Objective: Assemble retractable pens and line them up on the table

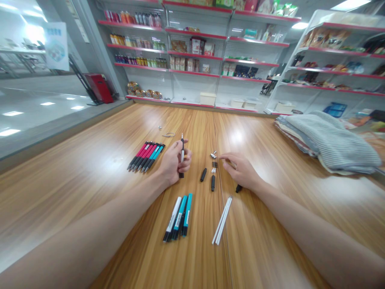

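My left hand (pixel 173 162) is closed around a partly assembled pen (pixel 182 152), held nearly upright with its thin pointed end up. Its barrel shows white and black. My right hand (pixel 242 170) is low over the table, index finger stretched towards small silver metal pen parts (pixel 213 155); nothing shows in its fingers. Below those parts lie small black pieces (pixel 214 164), small white pieces (pixel 213 170) and two black grip sleeves (pixel 213 183). Another black piece (pixel 238 188) is partly hidden under my right hand. White refills (pixel 222 220) and white and blue pen barrels (pixel 182 216) lie nearer me.
A row of pink and blue pens (pixel 146 156) lies left of my left hand. Behind are a thin loop (pixel 169 135) and a tiny shiny piece (pixel 159 127). Folded cloths (pixel 327 140) are stacked at the right. Stocked shelves (pixel 195 72) stand beyond the wooden table (pixel 135 245).
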The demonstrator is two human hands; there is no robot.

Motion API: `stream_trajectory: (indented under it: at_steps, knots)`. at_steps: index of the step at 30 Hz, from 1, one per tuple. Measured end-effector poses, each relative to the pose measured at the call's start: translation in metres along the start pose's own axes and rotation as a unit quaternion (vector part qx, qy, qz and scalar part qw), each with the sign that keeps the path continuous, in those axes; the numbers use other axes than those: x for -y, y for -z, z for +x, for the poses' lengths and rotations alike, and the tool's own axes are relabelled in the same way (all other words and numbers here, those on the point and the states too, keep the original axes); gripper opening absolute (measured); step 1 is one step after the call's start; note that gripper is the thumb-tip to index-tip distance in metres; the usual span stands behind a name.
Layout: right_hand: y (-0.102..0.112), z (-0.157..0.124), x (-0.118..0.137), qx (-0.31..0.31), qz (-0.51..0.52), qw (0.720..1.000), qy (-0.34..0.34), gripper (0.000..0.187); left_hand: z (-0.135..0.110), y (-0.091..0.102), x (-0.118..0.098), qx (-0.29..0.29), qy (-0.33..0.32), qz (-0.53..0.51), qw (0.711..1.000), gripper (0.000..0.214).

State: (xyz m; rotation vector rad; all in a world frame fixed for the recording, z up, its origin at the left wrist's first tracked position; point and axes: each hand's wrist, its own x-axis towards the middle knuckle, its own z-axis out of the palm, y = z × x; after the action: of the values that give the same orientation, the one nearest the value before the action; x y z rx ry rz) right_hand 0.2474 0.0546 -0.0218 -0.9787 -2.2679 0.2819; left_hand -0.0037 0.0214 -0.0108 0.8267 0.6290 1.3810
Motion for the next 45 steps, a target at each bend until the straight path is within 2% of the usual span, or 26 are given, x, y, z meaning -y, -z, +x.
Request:
stream_trajectory:
  at_steps: [7, 13, 21, 28, 37, 45]
  knots:
    - [0.000, 0.000, -0.001, 0.055, 0.021, 0.998, 0.035, 0.037, 0.003, -0.001, -0.002, -0.001, 0.021, 0.000, 1.000, 0.016]
    - [-0.003, -0.002, -0.005, 0.079, 0.013, 0.997, 0.013, 0.039, 0.000, -0.003, -0.004, -0.012, 0.004, -0.002, 1.000, 0.019]
    - [-0.002, -0.001, 0.000, 0.037, 0.021, 0.999, 0.006, 0.037, -0.001, -0.007, -0.011, -0.040, -0.020, -0.014, 0.999, 0.017]
    - [-0.004, -0.003, -0.007, -0.041, -0.029, 0.998, -0.039, 0.025, -0.003, -0.010, -0.011, -0.035, -0.017, -0.005, 0.999, 0.023]
    - [-0.004, -0.003, -0.009, -0.052, -0.040, 0.995, -0.070, 0.016, -0.005, -0.008, -0.012, 0.000, 0.004, 0.001, 1.000, 0.022]
    - [-0.004, -0.004, -0.010, -0.056, -0.047, 0.995, -0.070, 0.014, -0.008, -0.016, -0.012, -0.046, -0.008, 0.000, 0.999, 0.025]
